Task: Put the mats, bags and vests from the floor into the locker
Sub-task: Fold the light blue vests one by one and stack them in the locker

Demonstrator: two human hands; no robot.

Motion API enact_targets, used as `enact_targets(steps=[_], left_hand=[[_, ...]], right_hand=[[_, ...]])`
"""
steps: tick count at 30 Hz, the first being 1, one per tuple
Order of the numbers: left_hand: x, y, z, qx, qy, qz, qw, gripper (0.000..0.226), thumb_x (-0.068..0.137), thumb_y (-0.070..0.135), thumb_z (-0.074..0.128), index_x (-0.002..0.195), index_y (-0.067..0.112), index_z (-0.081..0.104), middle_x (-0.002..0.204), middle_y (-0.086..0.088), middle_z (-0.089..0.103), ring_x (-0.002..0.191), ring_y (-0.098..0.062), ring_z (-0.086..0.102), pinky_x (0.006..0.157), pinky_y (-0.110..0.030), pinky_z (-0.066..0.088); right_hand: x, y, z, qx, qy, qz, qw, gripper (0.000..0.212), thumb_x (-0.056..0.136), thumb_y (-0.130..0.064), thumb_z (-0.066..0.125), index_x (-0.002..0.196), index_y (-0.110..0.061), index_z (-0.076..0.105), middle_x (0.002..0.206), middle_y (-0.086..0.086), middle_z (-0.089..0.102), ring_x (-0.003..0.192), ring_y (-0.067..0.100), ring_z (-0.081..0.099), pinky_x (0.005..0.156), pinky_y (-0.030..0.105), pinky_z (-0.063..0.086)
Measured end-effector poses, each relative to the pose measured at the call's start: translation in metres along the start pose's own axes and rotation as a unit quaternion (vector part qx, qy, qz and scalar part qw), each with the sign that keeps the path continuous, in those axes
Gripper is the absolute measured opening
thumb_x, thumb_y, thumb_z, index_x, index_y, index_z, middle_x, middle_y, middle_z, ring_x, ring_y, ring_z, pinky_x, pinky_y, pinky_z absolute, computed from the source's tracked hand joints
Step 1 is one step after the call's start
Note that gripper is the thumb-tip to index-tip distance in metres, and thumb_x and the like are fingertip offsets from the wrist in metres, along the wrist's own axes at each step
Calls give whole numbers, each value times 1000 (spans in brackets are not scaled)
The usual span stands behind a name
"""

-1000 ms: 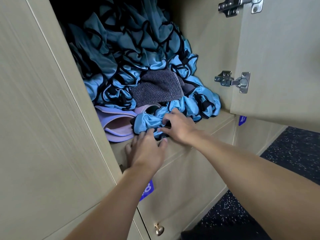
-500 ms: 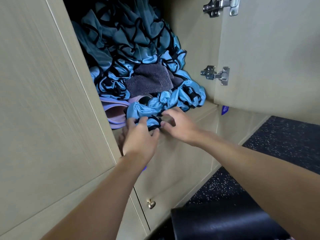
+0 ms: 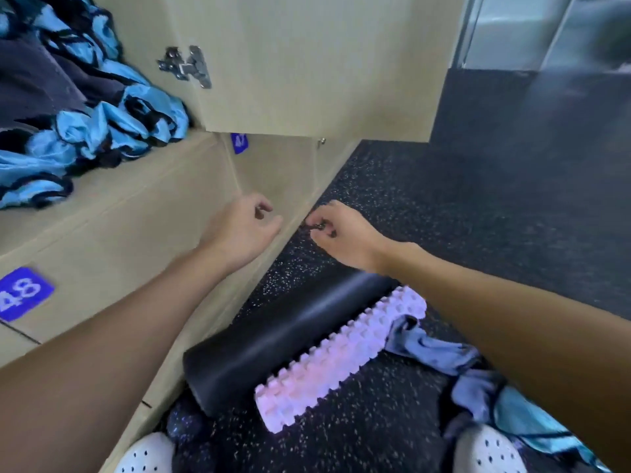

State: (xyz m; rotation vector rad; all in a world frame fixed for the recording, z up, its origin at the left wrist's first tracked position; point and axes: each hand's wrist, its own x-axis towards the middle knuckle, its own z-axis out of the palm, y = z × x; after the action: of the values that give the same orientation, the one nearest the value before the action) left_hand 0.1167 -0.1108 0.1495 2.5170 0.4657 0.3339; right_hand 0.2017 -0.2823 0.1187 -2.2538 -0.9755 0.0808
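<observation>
Fingers (image 3: pixel 262 203) of the left hand (image 3: pixel 244 233) curl loosely, empty; the right hand (image 3: pixel 345 238) curls too, its grip unclear. Blue vests (image 3: pixel 112 124) fill the locker (image 3: pixel 136 172) at ten o'clock. A rolled black mat (image 3: pixel 290 336) lies at six o'clock.

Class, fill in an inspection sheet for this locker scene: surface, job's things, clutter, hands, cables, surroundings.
Surface: dark speckled floor, things lying on its near part.
Job's things: vests heaped in the open locker; black roll and pink roller side by side on the floor; blue cloth to their right.
Clutter: nothing seen.
Hands: left hand loosely curled, empty; right hand curled low over the floor, and whether it pinches anything cannot be told.
Cables: nothing seen.
Surroundings: closed locker fronts, label 48; hinge on the open door; white shoes at the bottom edge.
</observation>
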Motion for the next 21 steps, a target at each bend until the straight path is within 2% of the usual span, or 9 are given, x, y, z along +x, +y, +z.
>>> enact_targets(steps=[2,3,6,9,11,12,15,18,21], left_hand=[[-2,19,54,-12,-45,24,999,22,88,38,67,104,23,66,99,2,66,94,-22,63,90,-36,50],[-4,28,82,-14,-72,34,997,23,88,38,68,104,22,66,98,1,66,94,-22,63,90,-37,51],[-16,47,163,2,-171,64,983,27,86,42,67,107,25,63,103,0,66,98,-25,63,90,-41,51],[-30,56,236,64,-243,93,964,41,86,44,65,122,24,60,123,-3,61,116,-27,57,97,-43,47],[-38,54,275,111,-281,98,948,52,87,48,62,134,27,51,136,-2,51,126,-29,50,100,-43,42],[-40,50,292,124,-299,91,942,56,87,50,62,136,28,48,139,0,47,129,-29,47,101,-44,40],[-41,29,325,152,-328,72,930,52,85,54,60,129,30,49,135,1,45,128,-29,45,99,-44,42],[-41,15,339,214,-321,96,918,57,88,55,56,136,29,42,139,4,39,131,-25,37,96,-44,37],[-38,10,343,205,-304,106,924,53,86,55,57,132,33,40,137,8,39,128,-23,37,89,-45,36]], right_hand=[[-35,45,-13,-5,-2,59,998,18,91,-6,56,99,8,63,91,20,59,82,30,53,85,38,44],[-51,69,-17,-3,-3,92,996,18,91,-7,56,98,7,64,92,21,61,84,31,55,85,40,45],[-102,137,-24,-10,-5,193,981,20,91,-13,56,108,-8,66,101,9,66,92,24,60,79,29,43],[-147,197,-13,-9,-12,277,961,17,91,-15,57,102,-5,65,93,11,68,87,26,61,70,29,41],[-168,229,4,15,-30,314,949,15,91,-17,61,98,-5,64,91,14,68,89,30,63,74,35,47],[-176,241,14,31,-35,328,943,19,90,-19,63,103,-5,65,95,14,69,93,30,63,78,35,48],[-184,268,45,50,-45,350,934,37,89,-27,67,120,-6,61,113,11,66,100,24,61,80,26,43],[-176,275,72,97,-51,350,930,48,87,-27,71,125,-3,54,122,16,61,107,29,59,85,36,48],[-157,267,92,167,-12,340,925,49,84,-19,74,125,-4,52,117,16,62,109,31,60,87,38,48]])
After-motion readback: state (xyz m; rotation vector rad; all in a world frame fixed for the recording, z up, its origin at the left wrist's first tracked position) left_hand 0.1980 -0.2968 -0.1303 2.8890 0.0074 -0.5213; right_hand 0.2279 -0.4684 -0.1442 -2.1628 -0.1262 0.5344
